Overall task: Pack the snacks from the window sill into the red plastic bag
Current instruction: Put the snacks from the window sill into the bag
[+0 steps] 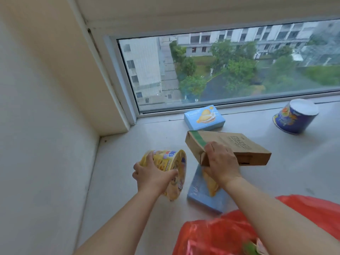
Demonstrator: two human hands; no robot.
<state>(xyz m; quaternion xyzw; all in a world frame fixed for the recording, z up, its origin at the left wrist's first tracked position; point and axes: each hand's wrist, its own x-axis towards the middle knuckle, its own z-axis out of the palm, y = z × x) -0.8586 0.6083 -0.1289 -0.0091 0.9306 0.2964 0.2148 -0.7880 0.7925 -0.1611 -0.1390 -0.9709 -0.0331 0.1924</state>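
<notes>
The red plastic bag (217, 236) lies nearest, at the sill's front edge. The left hand (152, 175) grips a tilted yellow noodle bowl (169, 162). The right hand (220, 162) grasps the near end of a brown cardboard box (239, 144) above one blue biscuit box (202, 196). A second blue biscuit box (204, 117) and a blue cup (292, 118) rest on the window sill (294, 172) beside the glass

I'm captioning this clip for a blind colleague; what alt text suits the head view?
On a white window sill, the left hand grips a tilted yellow snack tub while the right hand holds a brown cardboard box. Two blue biscuit boxes and a blue cup remain on the sill; the red plastic bag lies nearest the camera.
</notes>
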